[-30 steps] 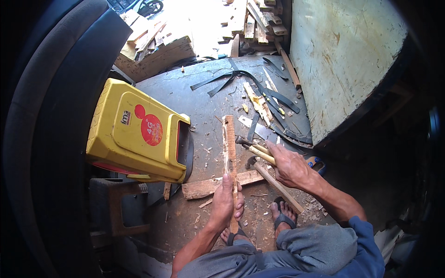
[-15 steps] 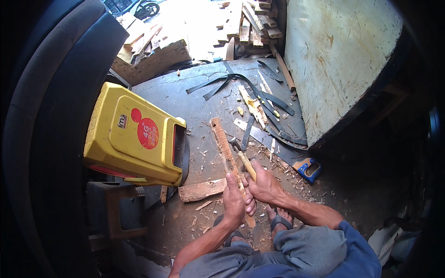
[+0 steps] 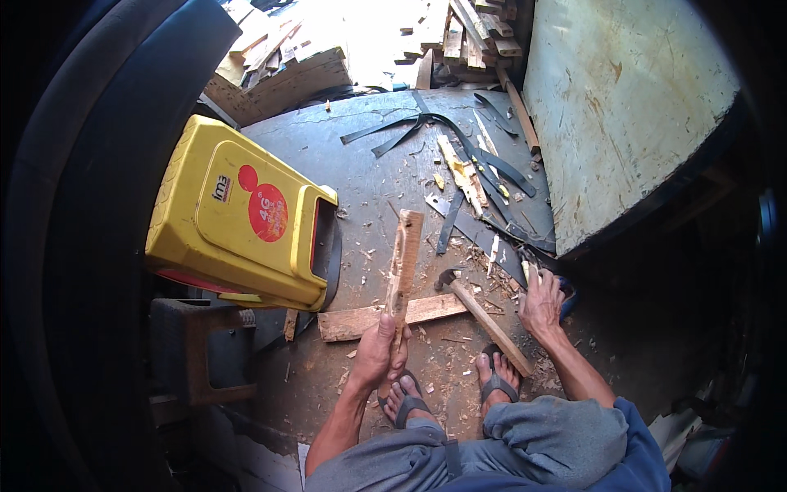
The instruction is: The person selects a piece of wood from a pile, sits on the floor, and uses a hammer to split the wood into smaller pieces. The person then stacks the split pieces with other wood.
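Note:
Upright in my left hand (image 3: pixel 379 351) is a rough strip of wood (image 3: pixel 403 264), my fingers closed round its lower end. My right hand (image 3: pixel 541 305) reaches to the right, over the blue handle (image 3: pixel 567 300) of a hand saw (image 3: pixel 484 238). Its fingers look stretched forward and cover most of that handle; whether they touch it is hidden. A hammer (image 3: pixel 489 324) with a wooden handle lies slantwise on the floor between the hands, its handle end beside my right foot. Behind it lies a flat wooden board (image 3: pixel 352 324).
A yellow plastic bin (image 3: pixel 238 217) lies on its side at the left. Black straps (image 3: pixel 447 123) and a splintered piece of wood (image 3: pixel 463 172) lie ahead, with shavings scattered around. A pale panel (image 3: pixel 627 107) stands at the right; stacked timber (image 3: pixel 475 37) is at the back.
The hammer has left my right hand and now lies on the floor. My right hand has moved right to the saw handle. My left hand has shifted left, with the wood strip raised more upright.

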Motion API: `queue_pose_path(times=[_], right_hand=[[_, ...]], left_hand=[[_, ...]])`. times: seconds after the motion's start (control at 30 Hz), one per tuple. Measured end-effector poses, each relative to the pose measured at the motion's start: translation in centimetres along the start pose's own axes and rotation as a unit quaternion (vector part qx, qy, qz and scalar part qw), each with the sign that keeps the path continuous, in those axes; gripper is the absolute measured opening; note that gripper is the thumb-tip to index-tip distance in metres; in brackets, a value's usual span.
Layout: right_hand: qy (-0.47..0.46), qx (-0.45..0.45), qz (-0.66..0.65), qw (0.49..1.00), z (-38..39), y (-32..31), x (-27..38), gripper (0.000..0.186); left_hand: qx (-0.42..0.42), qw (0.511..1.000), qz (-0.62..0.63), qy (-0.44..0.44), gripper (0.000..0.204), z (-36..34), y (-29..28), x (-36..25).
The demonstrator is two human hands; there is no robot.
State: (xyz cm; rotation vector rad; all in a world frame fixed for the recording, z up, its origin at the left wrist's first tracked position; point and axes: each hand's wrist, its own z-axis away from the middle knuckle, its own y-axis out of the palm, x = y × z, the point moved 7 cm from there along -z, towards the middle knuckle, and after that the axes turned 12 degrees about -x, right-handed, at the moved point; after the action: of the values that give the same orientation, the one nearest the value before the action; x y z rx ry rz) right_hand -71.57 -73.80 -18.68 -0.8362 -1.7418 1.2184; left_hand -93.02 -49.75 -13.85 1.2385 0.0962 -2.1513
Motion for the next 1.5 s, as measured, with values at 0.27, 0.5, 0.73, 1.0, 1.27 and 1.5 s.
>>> queue_pose_path(times=[0.27,0.5,0.73,1.0,1.27,1.5], right_hand=[[0.058,0.367,-0.193,0.908,7.1,9.5,0.7,0.054],[0.164,0.312,-0.317,0.881,0.6,2.1,3.9,0.046],[0.241,0.297,-0.469,0.796,-1.8,1.6,4.3,0.037],[0.105,0.530,-0.281,0.793,2.4,3.1,6.5,0.040],[0.138,0.535,-0.290,0.782,0.5,4.0,6.6,0.043],[0.103,0.454,-0.287,0.837,-0.2,3.8,5.9,0.040]], left_hand=[[-0.206,0.830,-0.511,0.087,0.048,-0.7,-6.0,9.7],[-0.208,0.863,-0.458,0.048,0.055,-1.2,-8.2,13.8],[-0.202,0.869,-0.449,0.042,0.053,-1.1,-8.1,14.2],[-0.205,0.869,-0.448,0.043,0.056,-1.1,-8.3,13.9],[-0.210,0.870,-0.446,0.014,0.058,-0.5,-8.2,13.5],[-0.205,0.883,-0.423,0.010,0.054,-0.3,-7.9,13.9]])
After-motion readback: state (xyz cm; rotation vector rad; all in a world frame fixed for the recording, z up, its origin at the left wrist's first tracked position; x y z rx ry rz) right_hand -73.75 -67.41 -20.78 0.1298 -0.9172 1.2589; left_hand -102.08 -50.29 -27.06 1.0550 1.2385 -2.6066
